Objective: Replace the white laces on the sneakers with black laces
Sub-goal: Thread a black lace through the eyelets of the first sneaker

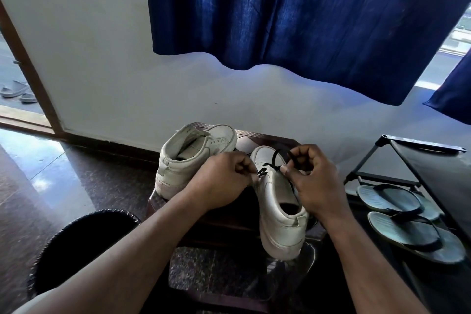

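Two white sneakers stand on a dark brown bench [257, 144] in the lower middle of the frame, toes pointing toward the wall. The far sneaker [197, 158], left of centre, has bare eyelets and an open tongue. The near sneaker [279, 214] sits just right of centre, its heel hanging over the bench's front edge. A black lace [280, 154] is threaded through its lowest eyelets and loops up above the toe. The right hand [314, 182] has curled fingers and pinches this lace between thumb and forefinger. The left hand [224, 182], also curled, pinches the near sneaker's eyelet edge beside the lace. A black bin [84, 245] stands at the lower left. Flip-flops [397, 211] rest on a rack [418, 145] at right, under a blue curtain [305, 13].
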Tool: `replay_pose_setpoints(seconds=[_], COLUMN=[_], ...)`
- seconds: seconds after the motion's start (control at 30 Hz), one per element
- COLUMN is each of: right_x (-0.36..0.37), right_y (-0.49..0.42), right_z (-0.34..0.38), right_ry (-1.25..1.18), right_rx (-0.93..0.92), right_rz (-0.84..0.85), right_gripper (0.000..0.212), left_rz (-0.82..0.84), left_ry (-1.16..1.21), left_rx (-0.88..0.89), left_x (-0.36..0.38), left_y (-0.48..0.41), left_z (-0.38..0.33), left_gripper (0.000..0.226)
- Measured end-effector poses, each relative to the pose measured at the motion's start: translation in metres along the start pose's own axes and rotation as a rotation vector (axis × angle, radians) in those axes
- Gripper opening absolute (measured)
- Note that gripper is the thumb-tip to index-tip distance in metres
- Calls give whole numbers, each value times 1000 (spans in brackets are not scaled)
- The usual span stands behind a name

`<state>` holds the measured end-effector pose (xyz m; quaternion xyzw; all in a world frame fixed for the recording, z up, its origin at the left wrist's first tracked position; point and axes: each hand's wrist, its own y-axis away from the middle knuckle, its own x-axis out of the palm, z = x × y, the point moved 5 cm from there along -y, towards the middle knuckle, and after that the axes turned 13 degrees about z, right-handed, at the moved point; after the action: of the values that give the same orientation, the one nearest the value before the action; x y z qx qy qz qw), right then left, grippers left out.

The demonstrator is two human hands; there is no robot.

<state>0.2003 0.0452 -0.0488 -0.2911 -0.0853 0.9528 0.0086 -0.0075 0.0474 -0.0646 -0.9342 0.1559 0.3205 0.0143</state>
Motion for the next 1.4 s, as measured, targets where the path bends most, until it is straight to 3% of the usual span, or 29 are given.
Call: replay_pose_setpoints(seconds=[0.23,0.37,0.47,0.53,0.6,0.67,0.83,1.1,1.17,1.23,1.3,1.4], right_x=[0,0,-2,-3,-3,-2,-1,0,0,0,-2,-8], right_y=[1,1,1,1,1,1,1,2,2,3,4,4], right_z=[0,0,1,1,0,1,4,6,6,7,10,11], right_ry=[14,13,25,34,47,42,33,41,45,42,8,-96], right_rx=[-5,-6,-11,-10,-7,-7,-21,-29,-33,-52,-81,-90], right_rz=[-10,-8,-16,-16,-16,-14,5,4,-1,-15,-50,-127], right_gripper=[34,34,33,31,32,32,28,25,26,26,25,23], left_rz=[0,8,74,109,130,112,4,25,41,56,72,144], left_ry=[137,71,-264,-487,-548,-498,-18,225,143,-138,-437,-567], left_rx=[25,-34,-144,-249,-284,-211,23,-56,-68,-71,-97,-142], left_x=[16,16,12,10,9,7,1,23,22,17,14,17], left_y=[-9,-10,-9,-4,1,2,-1,-11,-11,-8,-2,5], left_z=[-5,-5,-1,7,11,9,-5,-2,-6,-12,-14,-10], left_gripper=[19,17,10,20,20,14,7,14,12,8,19,21])
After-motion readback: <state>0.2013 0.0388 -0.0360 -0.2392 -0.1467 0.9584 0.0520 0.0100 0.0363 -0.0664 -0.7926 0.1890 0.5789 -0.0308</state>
